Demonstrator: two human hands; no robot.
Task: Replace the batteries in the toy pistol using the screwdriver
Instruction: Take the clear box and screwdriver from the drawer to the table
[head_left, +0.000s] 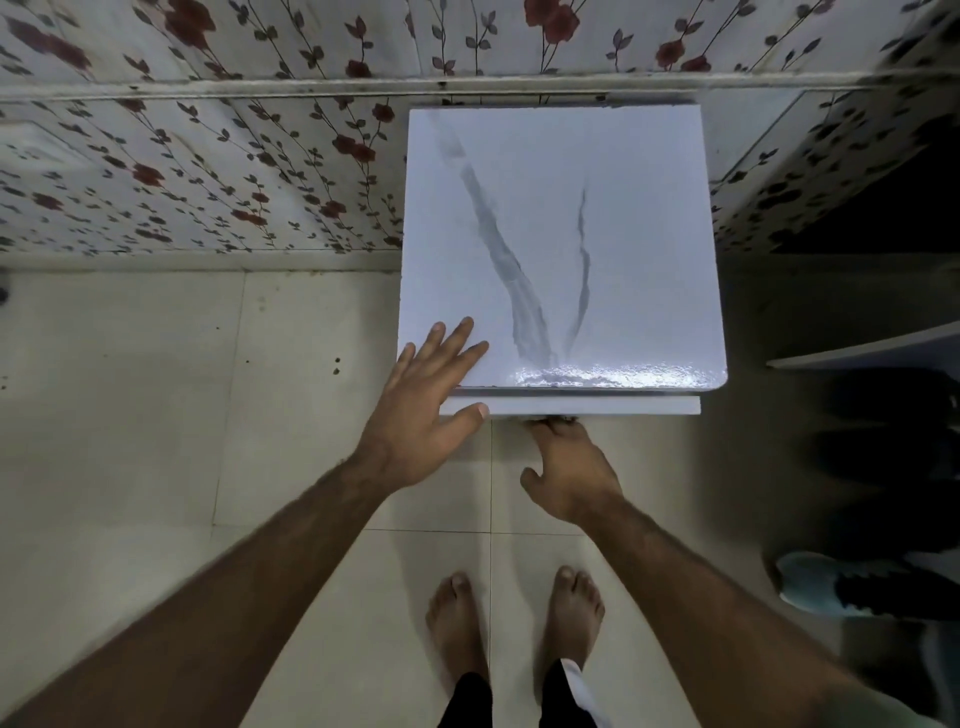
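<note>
White marble-look cabinet (563, 244) standing against the flowery wall (197, 171). Left hand (434, 400) lying flat at its front left corner, fingers spread, thumb on the drawer front (587, 406). Right hand (571, 470) reaching under that drawer's front edge, fingertips hidden, grip impossible to tell; toy pistol and screwdriver out of sight.

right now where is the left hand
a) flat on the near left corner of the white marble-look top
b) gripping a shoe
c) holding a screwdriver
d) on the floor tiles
a: the left hand lies with straight fingers on the near left corner of the white top, its thumb over the front edge, holding nothing.
</note>
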